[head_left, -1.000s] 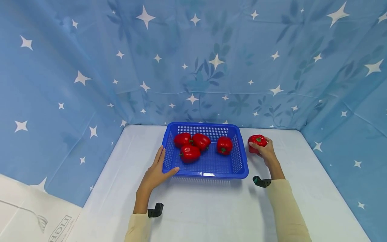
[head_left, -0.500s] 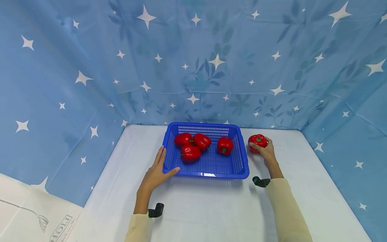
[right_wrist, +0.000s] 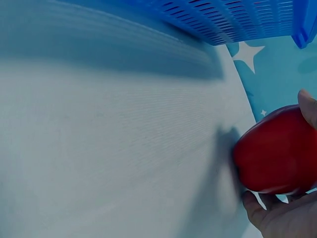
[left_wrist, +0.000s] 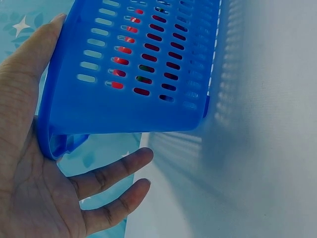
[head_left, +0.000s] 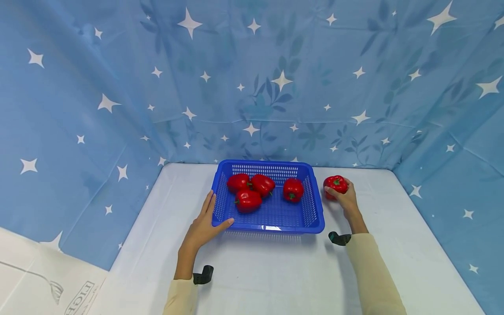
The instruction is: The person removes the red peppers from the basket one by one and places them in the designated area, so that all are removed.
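Note:
A blue plastic basket (head_left: pixel 271 227) with slotted walls stands on the white table, holding several red bell peppers (head_left: pixel 248 201). At its near left corner my left hand (head_left: pixel 201 228) rests on the rim, thumb along the front edge and fingers extended along the left side. The left wrist view shows two fingers (left_wrist: pixel 111 176) straight beneath the basket corner. To the right of the basket, my right hand (head_left: pixel 346 197) grips another red bell pepper (head_left: pixel 334 183), its green stem facing up. In the right wrist view the thumb and fingers sit on opposite sides of this pepper (right_wrist: pixel 277 153).
A blue curtain (head_left: pixel 252 87) with white stars hangs behind the table and along both sides. The white table (head_left: pixel 267 275) reaches toward me. A printed white sheet (head_left: pixel 47 280) lies at the lower left. Black wrist cameras (head_left: pixel 203 274) are worn on both wrists.

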`<state>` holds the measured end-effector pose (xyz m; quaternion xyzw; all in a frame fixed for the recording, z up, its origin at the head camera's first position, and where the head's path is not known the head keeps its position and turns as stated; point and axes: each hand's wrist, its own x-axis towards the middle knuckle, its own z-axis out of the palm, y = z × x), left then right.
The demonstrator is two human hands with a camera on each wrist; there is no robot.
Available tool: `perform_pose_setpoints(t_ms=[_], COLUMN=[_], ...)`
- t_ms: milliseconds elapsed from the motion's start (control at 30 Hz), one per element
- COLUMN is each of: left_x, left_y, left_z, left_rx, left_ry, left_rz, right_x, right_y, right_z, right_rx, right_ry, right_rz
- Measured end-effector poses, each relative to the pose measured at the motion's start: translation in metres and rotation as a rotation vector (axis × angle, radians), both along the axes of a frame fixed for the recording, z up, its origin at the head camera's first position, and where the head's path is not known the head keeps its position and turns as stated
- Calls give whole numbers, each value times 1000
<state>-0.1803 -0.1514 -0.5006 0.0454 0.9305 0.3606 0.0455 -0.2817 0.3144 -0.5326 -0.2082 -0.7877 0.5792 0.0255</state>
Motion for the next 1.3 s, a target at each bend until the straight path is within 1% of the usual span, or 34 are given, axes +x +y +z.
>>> perform_pose_setpoints(t_ms=[333,600,900,1067,1300], left_x=[2,2,1,1,2], left_y=[0,0,1,0,0], left_z=[3,3,3,3,1], left_rx=[0,-5,-7,-6,-2], left_ry=[-8,-8,2,5,-7], left_rz=[-2,0,6,6,-2], right_x=[3,5,7,10,15], right_y=[-1,-1,0,1,3], right_z=[-5,-4,0,3,2], right_rx=[-20,-17,-14,-17,-4], right_ry=[38,54,30,36,38], right_rz=[19,22,8,16,5])
